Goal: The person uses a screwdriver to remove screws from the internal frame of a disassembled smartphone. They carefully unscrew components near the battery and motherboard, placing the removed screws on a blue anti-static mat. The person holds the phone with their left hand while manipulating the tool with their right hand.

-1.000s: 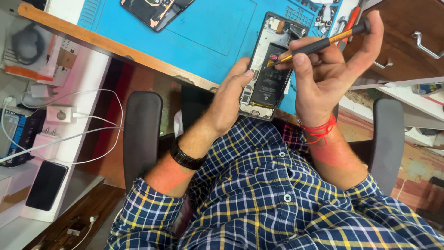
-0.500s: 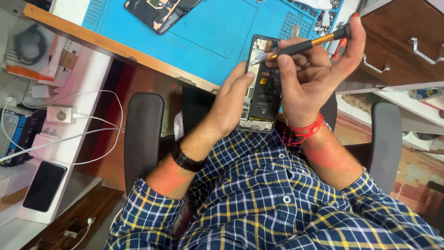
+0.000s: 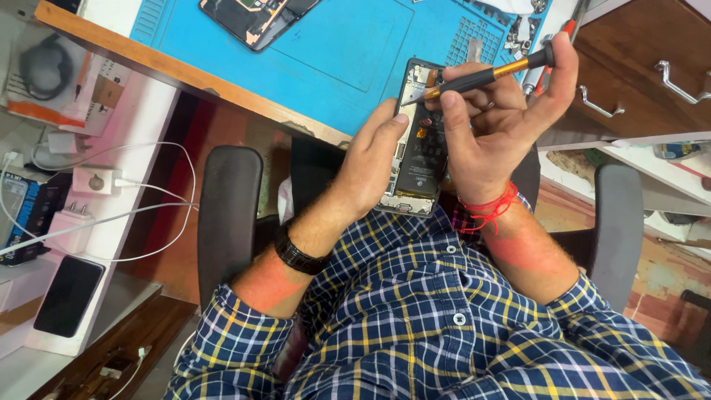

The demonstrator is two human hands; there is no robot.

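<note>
The opened phone (image 3: 421, 141) sits between the two hands, above the person's lap and at the near edge of the surface (image 3: 185, 70). The left hand (image 3: 374, 159) wraps its left side; the right hand (image 3: 492, 126) lies on its right side and holds a screwdriver (image 3: 481, 76) whose tip rests on the phone's upper end. A mat (image 3: 333, 52) lies on the surface behind the phone, and a second phone (image 3: 255, 18) lies on the mat's far left part. Left of the surface, a shelf (image 3: 111, 289) carries chargers (image 3: 92, 181) with cables (image 3: 148, 215) and a flat phone (image 3: 68, 296). Drawers (image 3: 637, 67) stand to the right.
</note>
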